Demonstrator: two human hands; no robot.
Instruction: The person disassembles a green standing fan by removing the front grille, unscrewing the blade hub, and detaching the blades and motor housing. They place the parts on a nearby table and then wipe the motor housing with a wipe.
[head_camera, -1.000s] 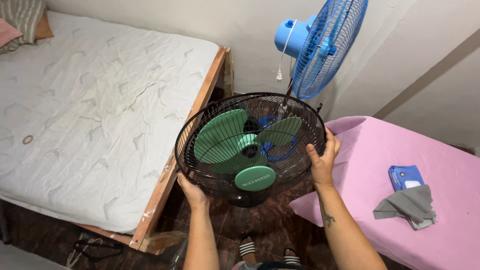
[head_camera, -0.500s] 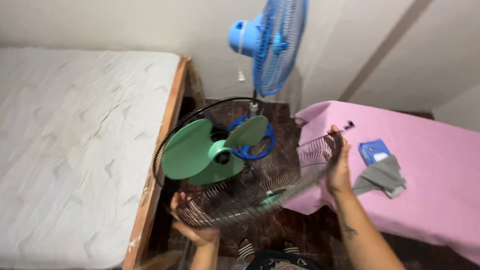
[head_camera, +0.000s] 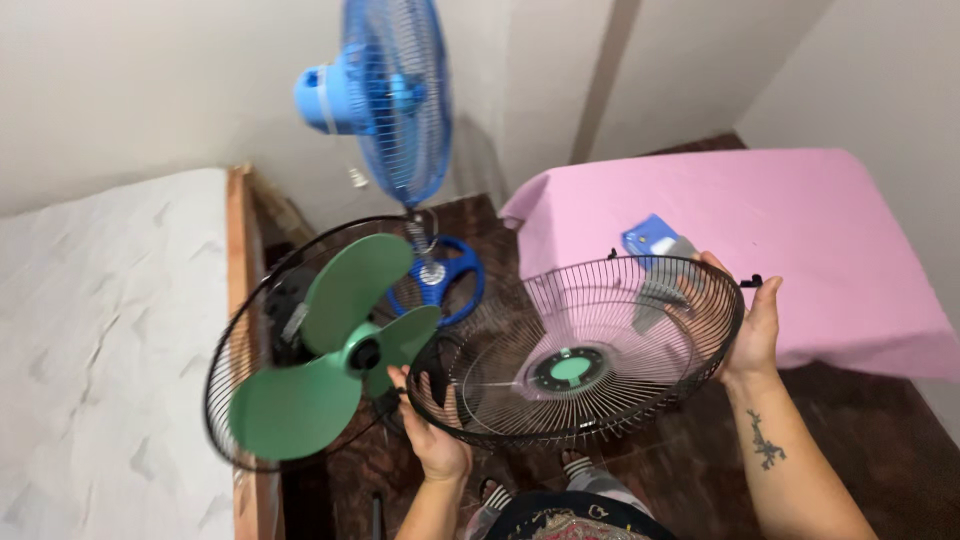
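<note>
Now off the fan: front grille (head_camera: 575, 350), black wire, green centre cap, held dish-up between both hands over the dark floor (head_camera: 860, 420). Left hand (head_camera: 432, 432) closed round its near rim, right hand (head_camera: 752, 322) closed on the far rim. A second ago it sat on the fan; green blades (head_camera: 335, 350) now bare in the rear cage (head_camera: 235, 350). Pink table (head_camera: 800, 230) just beyond; blue fan (head_camera: 385, 95) behind
</note>
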